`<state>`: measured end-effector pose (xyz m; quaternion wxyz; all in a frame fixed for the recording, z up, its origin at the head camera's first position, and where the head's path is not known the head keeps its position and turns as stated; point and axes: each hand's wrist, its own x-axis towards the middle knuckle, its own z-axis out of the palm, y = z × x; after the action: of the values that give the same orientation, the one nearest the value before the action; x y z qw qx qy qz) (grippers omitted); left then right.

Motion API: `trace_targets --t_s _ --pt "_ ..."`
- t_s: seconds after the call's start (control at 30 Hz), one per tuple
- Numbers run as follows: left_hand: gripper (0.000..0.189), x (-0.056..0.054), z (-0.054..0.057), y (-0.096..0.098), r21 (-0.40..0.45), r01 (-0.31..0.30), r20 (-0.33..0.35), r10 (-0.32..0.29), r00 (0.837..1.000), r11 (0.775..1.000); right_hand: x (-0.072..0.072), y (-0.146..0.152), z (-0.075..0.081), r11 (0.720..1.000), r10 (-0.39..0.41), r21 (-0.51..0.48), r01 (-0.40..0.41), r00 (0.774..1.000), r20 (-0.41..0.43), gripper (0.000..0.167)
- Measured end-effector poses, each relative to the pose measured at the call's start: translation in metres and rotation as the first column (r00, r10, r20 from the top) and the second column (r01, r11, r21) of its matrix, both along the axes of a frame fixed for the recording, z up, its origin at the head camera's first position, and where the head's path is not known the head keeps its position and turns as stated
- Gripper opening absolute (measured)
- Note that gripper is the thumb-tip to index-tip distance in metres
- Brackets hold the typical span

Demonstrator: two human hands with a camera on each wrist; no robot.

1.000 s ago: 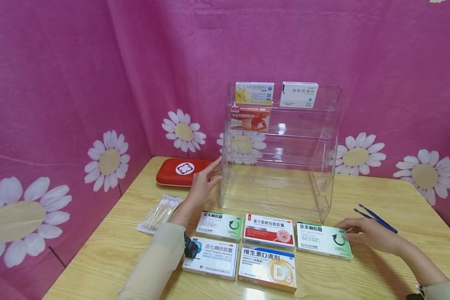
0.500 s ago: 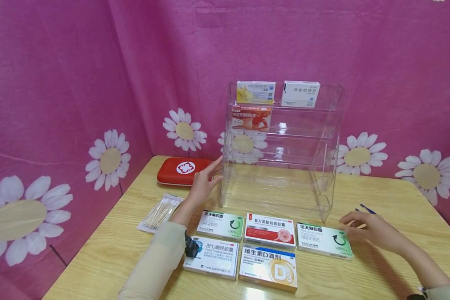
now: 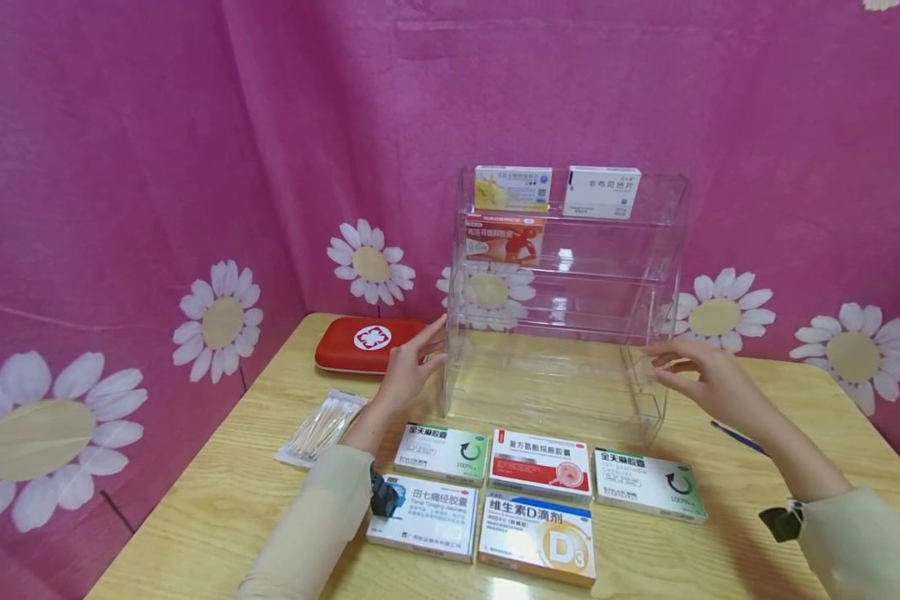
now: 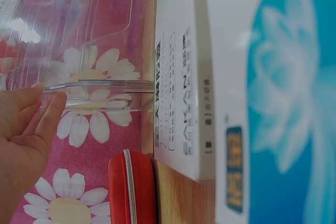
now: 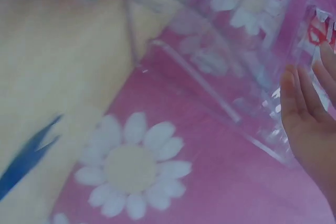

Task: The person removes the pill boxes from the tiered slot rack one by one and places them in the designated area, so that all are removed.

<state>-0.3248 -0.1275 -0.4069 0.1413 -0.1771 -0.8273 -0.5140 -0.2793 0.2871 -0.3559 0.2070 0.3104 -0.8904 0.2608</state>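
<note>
Fingers extended and gripping nothing, our left hand point(image 3: 407, 362) and right hand point(image 3: 701, 379) flank the rack point(image 3: 562, 321); we're apparently adjusting it, next needing even pressure from both sides.

- In front of the clear plastic tiered rack point(image 3: 592, 250): "维生素D滴剂", "D3" on white-orange flat carton point(image 3: 537, 538).
- Also there: "全天麻胶囊", "100%" on two white-green flat cartons point(image 3: 651, 484).
- On rack's top tier: "非布司他片" on white carton point(image 3: 602, 192).

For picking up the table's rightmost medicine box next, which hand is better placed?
Probably the right hand: it is beside the clear rack, nearer to that medicine box, and seems empty. The left hand is at the rack's left side, farther.
</note>
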Motion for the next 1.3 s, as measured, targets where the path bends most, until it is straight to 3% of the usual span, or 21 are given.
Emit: trace_targets --t_s 0.2,0.47,0.67,0.97,1.3 --pt "0.064 0.0 -0.001 0.0 0.005 -0.001 0.007 0.001 1.0 1.0 -0.027 -0.037 0.021 0.996 -0.027 -0.093 0.015 0.992 -0.127 0.036" --pt "0.064 0.001 0.001 -0.001 -0.008 -0.014 0.03 0.015 0.999 1.0 -0.068 -0.084 0.048 0.974 -0.059 -0.224 -0.005 0.959 -0.276 0.039" --pt "0.064 0.003 -0.001 0.0 0.006 -0.004 0.023 0.003 1.0 1.0 -0.091 -0.108 0.064 0.97 -0.066 -0.244 0.005 0.967 -0.245 0.042" --pt "0.064 0.002 -0.001 0.001 0.033 0.006 -0.003 -0.006 1.0 0.999 -0.12 -0.133 0.081 0.983 -0.073 -0.181 0.037 0.978 -0.198 0.045" --pt "0.062 0.002 -0.002 0.0 0.012 -0.003 -0.043 0.003 0.999 1.0 -0.138 -0.152 0.083 0.985 -0.073 -0.17 0.039 0.977 -0.198 0.029"
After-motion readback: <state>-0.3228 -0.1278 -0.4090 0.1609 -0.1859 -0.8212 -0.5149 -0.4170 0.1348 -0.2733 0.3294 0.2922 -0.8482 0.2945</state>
